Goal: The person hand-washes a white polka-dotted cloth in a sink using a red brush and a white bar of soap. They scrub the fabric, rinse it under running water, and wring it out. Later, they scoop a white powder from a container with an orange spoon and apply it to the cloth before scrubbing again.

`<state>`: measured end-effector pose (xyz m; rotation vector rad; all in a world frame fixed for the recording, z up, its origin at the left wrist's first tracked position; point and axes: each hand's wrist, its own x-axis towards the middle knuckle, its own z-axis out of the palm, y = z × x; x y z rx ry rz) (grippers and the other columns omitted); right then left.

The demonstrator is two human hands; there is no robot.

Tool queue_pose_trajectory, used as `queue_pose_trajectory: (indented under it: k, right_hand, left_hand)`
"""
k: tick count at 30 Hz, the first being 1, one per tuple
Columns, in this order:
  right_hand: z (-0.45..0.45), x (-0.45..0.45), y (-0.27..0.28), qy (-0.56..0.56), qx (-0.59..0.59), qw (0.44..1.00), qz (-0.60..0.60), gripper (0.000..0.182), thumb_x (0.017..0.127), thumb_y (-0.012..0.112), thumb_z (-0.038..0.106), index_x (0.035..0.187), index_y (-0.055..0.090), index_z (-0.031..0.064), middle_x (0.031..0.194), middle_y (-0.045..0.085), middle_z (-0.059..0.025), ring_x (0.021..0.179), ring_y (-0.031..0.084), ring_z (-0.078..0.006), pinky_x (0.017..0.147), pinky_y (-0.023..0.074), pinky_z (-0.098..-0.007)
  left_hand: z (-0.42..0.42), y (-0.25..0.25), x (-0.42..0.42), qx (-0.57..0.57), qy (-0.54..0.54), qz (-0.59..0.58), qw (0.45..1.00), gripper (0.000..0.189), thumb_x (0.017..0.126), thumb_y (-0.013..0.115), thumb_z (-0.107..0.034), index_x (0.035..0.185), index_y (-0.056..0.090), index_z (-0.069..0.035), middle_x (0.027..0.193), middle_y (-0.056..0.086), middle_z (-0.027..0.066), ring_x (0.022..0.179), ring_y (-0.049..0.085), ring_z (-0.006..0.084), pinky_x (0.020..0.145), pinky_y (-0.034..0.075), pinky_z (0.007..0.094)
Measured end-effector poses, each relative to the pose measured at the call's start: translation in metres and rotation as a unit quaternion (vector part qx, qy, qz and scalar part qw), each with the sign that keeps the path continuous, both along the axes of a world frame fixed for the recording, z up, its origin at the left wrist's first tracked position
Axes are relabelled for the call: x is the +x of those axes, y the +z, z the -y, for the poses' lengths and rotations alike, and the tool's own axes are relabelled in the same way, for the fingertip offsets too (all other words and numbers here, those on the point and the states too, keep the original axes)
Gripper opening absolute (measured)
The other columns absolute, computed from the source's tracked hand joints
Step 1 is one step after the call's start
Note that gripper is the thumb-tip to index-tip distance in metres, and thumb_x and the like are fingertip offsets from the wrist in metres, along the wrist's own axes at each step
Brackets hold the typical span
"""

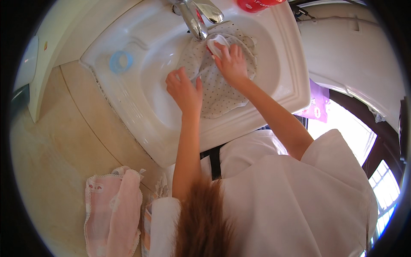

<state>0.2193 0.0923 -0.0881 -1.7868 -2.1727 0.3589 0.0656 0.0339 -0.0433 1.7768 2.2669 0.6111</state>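
Note:
A white cloth with small dark dots (221, 93), perhaps a garment, lies spread in the white ceramic washbasin (154, 96), partly under the tap. My right hand (232, 66) grips a white-backed scrub brush (217, 41) with red bristles, which rests on the upper part of the cloth just below the spout. At the cloth's left edge is my left hand (184, 90), a fold of fabric between thumb and fingers. The palm sides of both hands are hidden from above.
The chrome tap (196, 22) projects over the basin's back. A light-blue ring (121, 62) sits on the left ledge, and a red container (257, 4) at the back right. A pink lace-edged cloth (112, 212) hangs on the tiled wall (64, 160). A white appliance (350, 57) stands at right.

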Motion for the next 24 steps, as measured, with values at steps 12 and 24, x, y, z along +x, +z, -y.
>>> queue_pose_trajectory:
  k: [12, 24]
  right_hand:
    - [-0.054, -0.006, -0.039, 0.27, 0.09, 0.954, 0.1, 0.044, 0.08, 0.066, 0.037, 0.122, 0.052, 0.0318, 0.102, 0.052, -0.0121, 0.095, 0.051, -0.0309, 0.075, 0.0458, -0.0418]
    - [0.025, -0.046, 0.021, 0.187, -0.092, 0.974, -0.091, 0.047, 0.088, 0.059, 0.029, 0.132, 0.047, 0.0143, 0.11, 0.047, -0.0193, 0.102, 0.048, -0.0386, 0.082, 0.0452, -0.0479]
  left_hand:
    - [0.026, -0.014, -0.027, -0.071, 0.188, 0.332, 0.922, 0.023, 0.099, 0.041, -0.016, 0.095, 0.056, 0.002, 0.084, 0.061, 0.0137, 0.075, 0.055, 0.0249, 0.074, 0.044, 0.0356]
    - [0.021, -0.016, -0.013, -0.006, 0.231, 0.865, 0.445, 0.043, 0.103, 0.035, -0.032, 0.134, 0.042, -0.002, 0.133, 0.05, 0.0092, 0.121, 0.05, 0.0228, 0.102, 0.041, 0.039]
